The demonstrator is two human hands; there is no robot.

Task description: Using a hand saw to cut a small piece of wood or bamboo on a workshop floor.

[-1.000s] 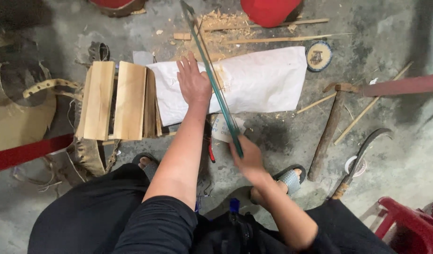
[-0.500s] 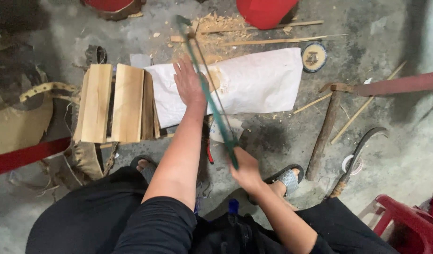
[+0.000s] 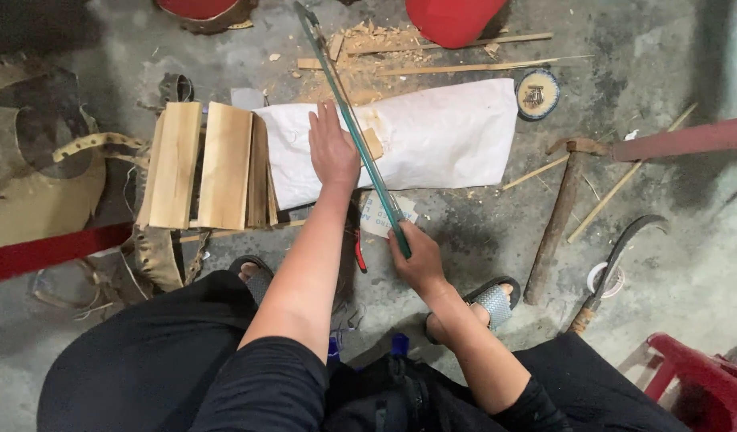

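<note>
The right hand (image 3: pixel 416 260) is clamped around the near end of a long, thin green-framed saw (image 3: pixel 354 132). The left hand (image 3: pixel 332 150) lies flat, fingers together and spread forward, pressing a small pale wooden piece (image 3: pixel 373 143) onto a white woven sack (image 3: pixel 432 136) spread on the concrete floor (image 3: pixel 464 232).

Against half a second ago, the saw has slid forward: its far tip now sits higher, beside the wood shavings (image 3: pixel 368 40), and the right hand has come up closer to the sack. That reads as a push stroke across the wooden piece, with the left hand still pinning it.

The saw's long axis runs diagonally, from the right hand up and leftward, its tip pointing away from the person toward the shavings. It crosses the sack just beside the left thumb.

Further out, a stack of light wooden boards (image 3: pixel 200 164) lies left of the sack, a wooden-handled hammer (image 3: pixel 556 216) to the right.
</note>
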